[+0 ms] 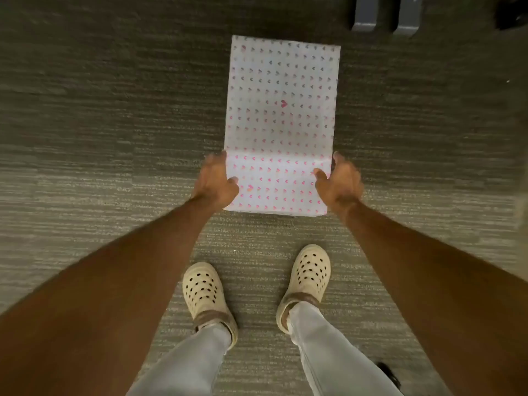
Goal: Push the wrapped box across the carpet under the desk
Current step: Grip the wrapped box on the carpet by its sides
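Note:
A long box wrapped in white paper with small pink hearts (281, 110) lies on the grey carpet (114, 124), its far end in shadow. My left hand (217, 180) clasps the near left corner, thumb on the near face and fingers along the side. My right hand (340, 181) clasps the near right corner the same way. Both arms reach down and forward from the bottom corners of the view.
Two dark grey upright legs or panels (385, 12) stand at the top right, just beyond the box's far right corner. My feet in cream perforated clogs (204, 290) stand on the carpet just behind the box. A dark object (511, 12) sits at the top right corner.

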